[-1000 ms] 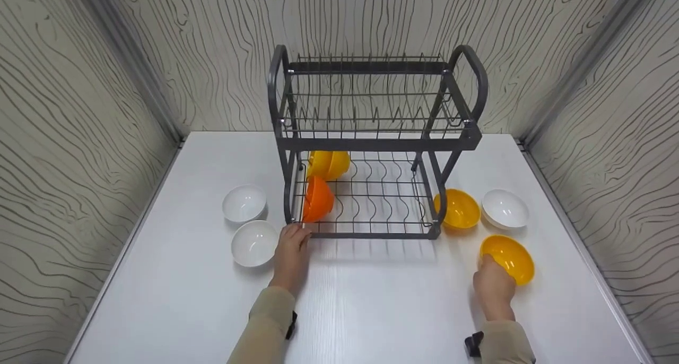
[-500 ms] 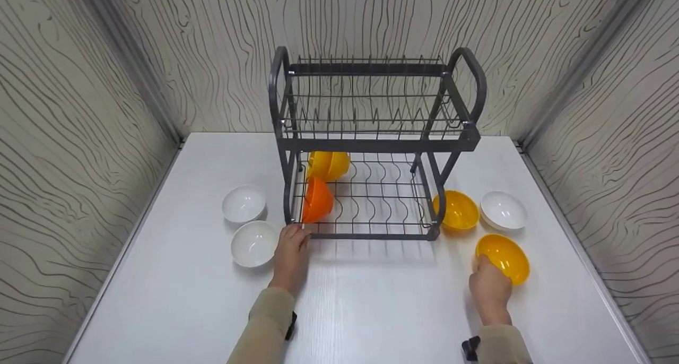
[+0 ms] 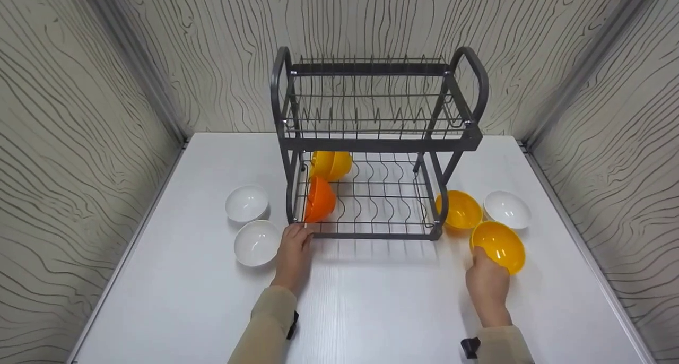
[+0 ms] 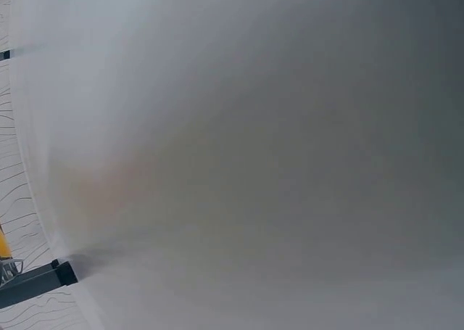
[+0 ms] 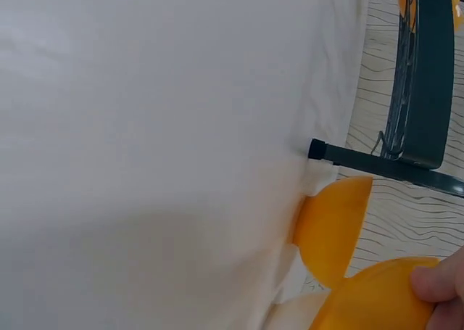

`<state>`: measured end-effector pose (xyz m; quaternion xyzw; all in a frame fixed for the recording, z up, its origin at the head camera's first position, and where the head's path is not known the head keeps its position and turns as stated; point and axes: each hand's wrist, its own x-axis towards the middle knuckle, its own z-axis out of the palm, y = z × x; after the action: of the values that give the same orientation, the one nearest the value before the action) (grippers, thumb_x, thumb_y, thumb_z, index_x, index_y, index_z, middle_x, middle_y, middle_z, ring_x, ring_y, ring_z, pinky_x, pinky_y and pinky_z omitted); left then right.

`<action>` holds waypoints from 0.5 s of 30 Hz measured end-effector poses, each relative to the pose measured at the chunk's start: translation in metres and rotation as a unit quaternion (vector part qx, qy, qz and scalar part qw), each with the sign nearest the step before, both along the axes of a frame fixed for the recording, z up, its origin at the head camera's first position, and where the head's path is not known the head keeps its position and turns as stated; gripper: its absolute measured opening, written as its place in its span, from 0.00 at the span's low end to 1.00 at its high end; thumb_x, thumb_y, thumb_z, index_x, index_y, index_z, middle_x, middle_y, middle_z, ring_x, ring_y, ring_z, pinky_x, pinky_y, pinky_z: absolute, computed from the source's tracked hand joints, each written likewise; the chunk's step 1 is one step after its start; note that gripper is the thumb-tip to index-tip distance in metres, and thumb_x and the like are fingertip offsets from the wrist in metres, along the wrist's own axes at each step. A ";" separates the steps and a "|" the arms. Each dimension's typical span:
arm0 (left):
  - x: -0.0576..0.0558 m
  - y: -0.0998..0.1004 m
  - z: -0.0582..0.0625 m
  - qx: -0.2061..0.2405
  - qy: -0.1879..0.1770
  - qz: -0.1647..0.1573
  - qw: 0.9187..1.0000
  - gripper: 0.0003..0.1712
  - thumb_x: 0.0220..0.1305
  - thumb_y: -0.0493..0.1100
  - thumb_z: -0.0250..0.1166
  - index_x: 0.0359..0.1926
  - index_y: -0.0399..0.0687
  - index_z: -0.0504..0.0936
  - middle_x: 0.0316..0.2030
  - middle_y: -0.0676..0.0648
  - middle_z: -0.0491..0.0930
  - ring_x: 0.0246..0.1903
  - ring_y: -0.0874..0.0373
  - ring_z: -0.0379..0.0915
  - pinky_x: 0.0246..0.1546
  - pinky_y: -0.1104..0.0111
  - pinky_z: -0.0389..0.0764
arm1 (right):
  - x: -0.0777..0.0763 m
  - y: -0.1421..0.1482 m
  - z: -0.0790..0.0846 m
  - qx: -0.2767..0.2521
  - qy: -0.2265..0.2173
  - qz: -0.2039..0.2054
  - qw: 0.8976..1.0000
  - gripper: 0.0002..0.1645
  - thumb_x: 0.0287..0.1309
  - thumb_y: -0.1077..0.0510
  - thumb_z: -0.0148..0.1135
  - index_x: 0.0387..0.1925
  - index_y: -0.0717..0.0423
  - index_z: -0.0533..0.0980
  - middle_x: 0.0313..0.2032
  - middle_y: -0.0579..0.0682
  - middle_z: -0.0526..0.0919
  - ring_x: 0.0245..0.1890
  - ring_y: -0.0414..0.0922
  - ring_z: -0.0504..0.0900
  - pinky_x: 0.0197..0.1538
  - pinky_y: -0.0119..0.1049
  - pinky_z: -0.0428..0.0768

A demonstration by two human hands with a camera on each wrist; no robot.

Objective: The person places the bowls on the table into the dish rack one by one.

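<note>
My right hand (image 3: 488, 282) grips the near rim of a yellow bowl (image 3: 501, 244), thumb inside it, the bowl tilted. In the right wrist view this held bowl (image 5: 384, 297) overlaps another yellow bowl (image 5: 332, 225). That second yellow bowl (image 3: 460, 210) stands beside the right front leg of the dark two-tier dish rack (image 3: 379, 144). At the rack's lower left front corner, my left hand (image 3: 292, 252) holds the frame with its fingers over the bar. Orange bowls (image 3: 321, 199) stand on edge on the lower tier, with yellow bowls (image 3: 331, 165) behind them.
Two white bowls (image 3: 247, 204) sit left of the rack, one close to my left hand. Another white bowl (image 3: 507, 209) is at the right, behind the held bowl. Wood-patterned panels (image 3: 79, 167) enclose the white table (image 3: 371, 311) at the back and sides.
My right hand has moved the yellow bowl slightly back and left, closer to the other yellow bowl and the rack. My left hand has stayed at the rack's corner.
</note>
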<state>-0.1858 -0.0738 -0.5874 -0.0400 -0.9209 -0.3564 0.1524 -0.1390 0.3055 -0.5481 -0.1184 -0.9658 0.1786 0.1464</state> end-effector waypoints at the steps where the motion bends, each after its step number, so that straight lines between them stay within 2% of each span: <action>1: 0.000 0.000 0.000 -0.004 -0.004 -0.001 1.000 0.10 0.63 0.40 0.59 0.44 0.50 0.81 0.47 0.53 0.77 0.54 0.60 0.65 0.62 0.63 0.69 | 0.000 -0.002 0.001 0.007 0.020 0.006 1.000 0.07 0.53 0.69 0.58 0.35 0.71 0.75 0.24 0.66 0.79 0.20 0.56 0.76 0.34 0.53 0.78; 5: 0.000 0.001 0.001 -0.015 -0.016 -0.004 1.000 0.10 0.64 0.43 0.58 0.45 0.49 0.80 0.49 0.51 0.77 0.56 0.58 0.65 0.63 0.62 0.68 | -0.001 -0.009 0.006 0.021 0.100 0.031 0.994 0.06 0.49 0.71 0.62 0.32 0.71 0.76 0.27 0.69 0.81 0.26 0.63 0.80 0.37 0.56 0.79; 8: 0.000 0.001 0.001 -0.014 -0.027 0.000 1.000 0.12 0.63 0.45 0.59 0.46 0.49 0.79 0.51 0.50 0.76 0.57 0.57 0.64 0.64 0.60 0.66 | -0.004 -0.015 0.009 0.023 0.137 0.052 0.989 0.07 0.46 0.73 0.63 0.31 0.71 0.76 0.28 0.69 0.81 0.29 0.65 0.81 0.37 0.56 0.79; 15: 0.004 0.000 0.004 -0.010 -0.064 0.007 0.998 0.13 0.63 0.44 0.58 0.49 0.50 0.78 0.58 0.51 0.72 0.64 0.55 0.60 0.67 0.57 0.61 | -0.008 -0.030 0.012 0.018 0.159 0.081 0.984 0.06 0.45 0.74 0.63 0.30 0.71 0.77 0.27 0.67 0.82 0.28 0.62 0.81 0.35 0.53 0.80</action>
<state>-0.1822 -0.0738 -0.5837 -0.0125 -0.9326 -0.3481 0.0950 -0.1466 0.2753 -0.5363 -0.0075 -0.9397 0.1888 0.2851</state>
